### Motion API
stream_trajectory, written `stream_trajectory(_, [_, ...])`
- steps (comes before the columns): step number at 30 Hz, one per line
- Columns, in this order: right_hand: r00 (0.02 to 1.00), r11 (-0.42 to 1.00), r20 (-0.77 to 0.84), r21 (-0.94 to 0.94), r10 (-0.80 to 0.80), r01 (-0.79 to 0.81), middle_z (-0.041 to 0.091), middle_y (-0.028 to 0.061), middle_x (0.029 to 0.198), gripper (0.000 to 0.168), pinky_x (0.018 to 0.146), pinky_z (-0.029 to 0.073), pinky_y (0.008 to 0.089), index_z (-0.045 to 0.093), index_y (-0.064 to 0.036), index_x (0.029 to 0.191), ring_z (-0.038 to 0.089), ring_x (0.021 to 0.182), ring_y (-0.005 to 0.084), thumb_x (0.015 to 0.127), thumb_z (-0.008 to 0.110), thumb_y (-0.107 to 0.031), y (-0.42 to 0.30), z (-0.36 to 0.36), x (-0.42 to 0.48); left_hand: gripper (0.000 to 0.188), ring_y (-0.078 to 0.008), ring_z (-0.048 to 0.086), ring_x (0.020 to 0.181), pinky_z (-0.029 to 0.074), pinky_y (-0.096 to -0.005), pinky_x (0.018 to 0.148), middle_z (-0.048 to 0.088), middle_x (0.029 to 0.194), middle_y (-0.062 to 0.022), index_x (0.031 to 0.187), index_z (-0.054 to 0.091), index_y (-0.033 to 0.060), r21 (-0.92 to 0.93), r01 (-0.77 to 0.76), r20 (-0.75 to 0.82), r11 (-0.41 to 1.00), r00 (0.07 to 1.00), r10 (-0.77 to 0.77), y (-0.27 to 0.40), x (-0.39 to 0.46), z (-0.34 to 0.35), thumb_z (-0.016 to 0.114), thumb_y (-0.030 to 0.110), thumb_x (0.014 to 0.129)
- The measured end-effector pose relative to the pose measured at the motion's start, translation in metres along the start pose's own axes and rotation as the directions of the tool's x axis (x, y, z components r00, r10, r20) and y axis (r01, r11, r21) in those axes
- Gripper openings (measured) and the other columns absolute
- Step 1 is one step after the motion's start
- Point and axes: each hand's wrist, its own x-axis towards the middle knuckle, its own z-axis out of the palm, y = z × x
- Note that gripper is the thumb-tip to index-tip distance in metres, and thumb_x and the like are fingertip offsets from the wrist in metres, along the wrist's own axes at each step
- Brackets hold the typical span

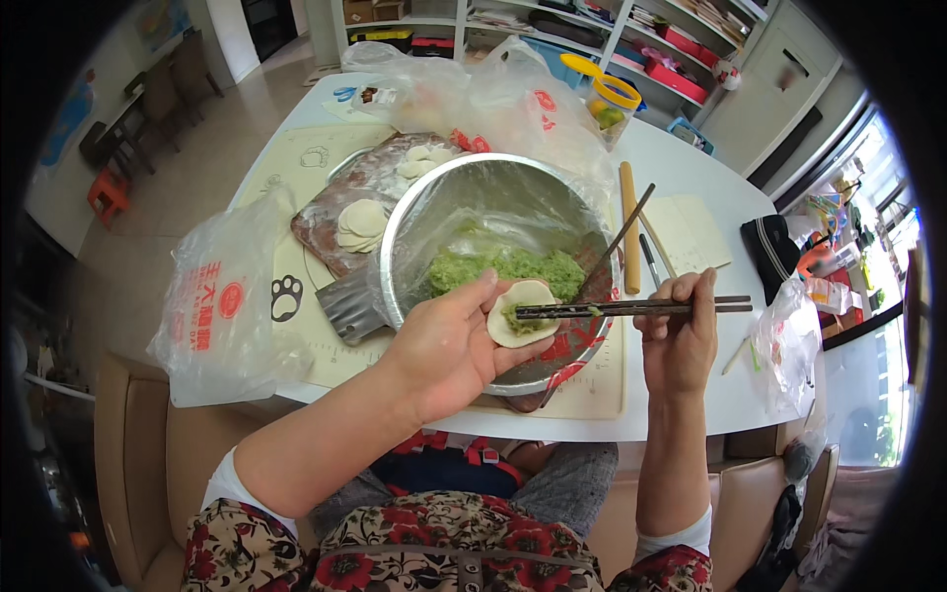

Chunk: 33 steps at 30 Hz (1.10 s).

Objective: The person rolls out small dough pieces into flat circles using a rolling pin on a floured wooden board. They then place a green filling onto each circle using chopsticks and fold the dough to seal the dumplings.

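Observation:
On the palm and fingers of my left hand [451, 348] rests a round dumpling wrapper [505, 334] with a small lump of green filling [529, 324] on it. My right hand [677, 325] grips a pair of dark chopsticks [636, 306], whose tips touch that filling. Beneath and beyond my left hand is a steel bowl [392, 244] lined with clear plastic. It holds a heap of green chopped filling [503, 268], and another dark stick [618, 237] leans against its right side. Part of the bowl's near side is hidden by my left hand.
Stacked wrappers [362, 224] lie on a floured wooden board [318, 214] at the left. Plastic bags [229, 296] flank the bowl to the left and behind. A rolling pin [629, 222], a pen [649, 259] and a lidded jar [612, 107] are on the right side of the table [710, 185].

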Motion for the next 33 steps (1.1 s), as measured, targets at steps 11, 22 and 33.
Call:
stream_trajectory(11, [0.902, 0.829, 0.083, -0.366, -0.424, 0.423, 0.054, 0.0086, 0.082, 0.052, 0.053, 0.045, 0.0254, 0.057, -0.001, 0.087, 0.05, 0.056, 0.0123, 0.104, 0.032, -0.043, -0.01, 0.003, -0.009, 0.052, -0.0357, 0.051, 0.124, 0.045, -0.0424, 0.104, 0.049, 0.132, -0.0263, 0.133, 0.038, -0.0113, 0.104, -0.155, -0.074, 0.982, 0.984, 0.163, 0.017, -0.015, 0.003, 0.024, 0.03, 0.106])
stream_trajectory(22, [0.587, 0.3, 0.752, -0.51, -0.3, 0.806, 0.06, 0.0048, 0.067, 0.03, 0.047, 0.044, 0.0292, 0.068, -0.009, 0.095, 0.057, 0.054, 0.0193, 0.067, 0.078, -0.005, -0.002, 0.061, -0.045, 0.056, -0.0331, 0.051, 0.123, 0.041, -0.0419, 0.107, 0.051, 0.129, -0.0255, 0.133, 0.04, -0.0102, 0.082, -0.106, 0.024, 0.991, 0.994, 0.104, 0.015, -0.025, 0.016, 0.02, 0.034, 0.106])
stream_trajectory(33, [0.679, 0.397, 0.635, -0.553, -0.369, 0.733, 0.062, 0.008, 0.068, 0.016, 0.054, 0.046, 0.027, 0.066, -0.003, 0.086, 0.06, 0.059, 0.0175, 0.073, 0.073, 0.002, 0.011, 0.066, -0.048, 0.042, -0.0225, 0.053, 0.121, 0.044, -0.0347, 0.104, 0.052, 0.131, -0.0177, 0.137, 0.039, -0.0061, 0.325, -0.091, 0.078, 0.941, 0.995, 0.069, 0.007, -0.035, 0.022, 0.042, 0.016, 0.102])
